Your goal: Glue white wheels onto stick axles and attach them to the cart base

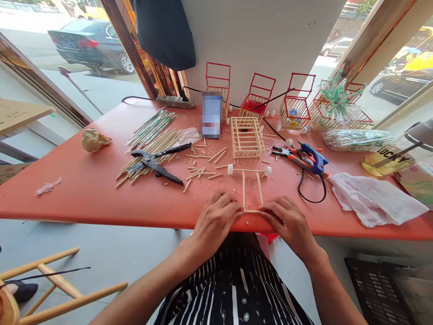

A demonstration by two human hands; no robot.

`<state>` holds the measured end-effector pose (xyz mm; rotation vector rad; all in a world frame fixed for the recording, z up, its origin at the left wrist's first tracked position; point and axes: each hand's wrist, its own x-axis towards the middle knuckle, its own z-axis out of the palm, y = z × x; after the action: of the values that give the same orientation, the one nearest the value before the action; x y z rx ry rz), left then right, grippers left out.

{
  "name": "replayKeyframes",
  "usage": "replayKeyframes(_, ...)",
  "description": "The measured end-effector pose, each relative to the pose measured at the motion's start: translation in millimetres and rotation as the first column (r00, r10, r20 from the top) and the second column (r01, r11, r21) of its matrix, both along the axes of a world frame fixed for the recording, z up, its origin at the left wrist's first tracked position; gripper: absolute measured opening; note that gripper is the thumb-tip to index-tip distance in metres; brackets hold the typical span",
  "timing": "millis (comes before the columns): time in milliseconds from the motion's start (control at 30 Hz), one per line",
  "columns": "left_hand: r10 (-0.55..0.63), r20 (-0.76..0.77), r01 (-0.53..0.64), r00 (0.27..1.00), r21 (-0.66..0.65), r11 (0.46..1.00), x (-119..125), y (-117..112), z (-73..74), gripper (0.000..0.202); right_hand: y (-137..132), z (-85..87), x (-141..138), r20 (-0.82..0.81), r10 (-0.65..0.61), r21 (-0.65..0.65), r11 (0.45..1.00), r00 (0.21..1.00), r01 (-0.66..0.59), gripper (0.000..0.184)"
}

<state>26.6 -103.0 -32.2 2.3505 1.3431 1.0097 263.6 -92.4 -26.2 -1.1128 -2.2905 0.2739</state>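
A small U-shaped frame of wooden sticks lies at the front of the red table. The fingers of my left hand are closed at its left front corner, while my right hand pinches the right front corner. Just beyond the frame's far ends lies a stick axle with a white wheel at each end; I cannot tell if they touch. Farther back stands a little basket-like body built of wooden sticks. Cut stick pieces are scattered to the left of the frame.
Black-handled cutters rest on a bundle of sticks at left. Pliers and a blue glue gun with a looped cord lie right. Behind stand a phone, red-trimmed stick carts and a power strip. A white cloth lies at right.
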Motion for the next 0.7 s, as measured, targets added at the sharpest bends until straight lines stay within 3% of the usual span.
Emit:
replayKeyframes(200, 0.005, -0.007, -0.005, 1.0, 0.036, 0.999, 1.6, 1.7, -6.2, 0.019, -0.3, -1.1, -0.7, -0.002, -0.017, 0.01, 1.0, 1.0, 0.017, 0.012)
replayKeyframes(467, 0.107, 0.013, -0.107, 0.994, 0.069, 0.992, -4.5, -2.6, -10.8, 0.017, 0.2, -0.8, -2.6, 0.026, -0.022, -0.014, 1.0, 0.999, 0.022, 0.01)
replayKeyframes(700, 0.287, 0.039, -0.29, 0.957, 0.102, 0.952, -29.8, 3.1, -5.6, 0.019, 0.4, -0.3, -2.0, 0.021, -0.014, -0.005, 1.0, 1.0, 0.014, 0.011)
